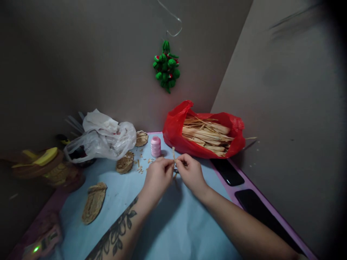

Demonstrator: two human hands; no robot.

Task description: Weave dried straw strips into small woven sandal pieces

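Above the middle of the blue-covered table, my left hand (159, 176) and my right hand (190, 174) meet at the fingertips. Both are closed in a pinch on a thin braided straw strip (174, 153), whose upper end sticks up between them. A loose lower end hangs below the fingers, blurred. Something dark, partly hidden, lies behind the fingertips. Just beyond my left hand stands a pink thread spool (155, 146). Small straw scraps (140, 168) are scattered left of it. Dry straw strips (207, 134) fill an open red plastic bag (173, 130) behind my right hand.
Woven pieces lie at left: a long one (94, 203), a round one (125, 162) and another (141, 138). A white plastic bag (108, 142) sits behind them. Two dark phones (229, 172) line the right edge. A green ornament (166, 68) hangs on the wall.
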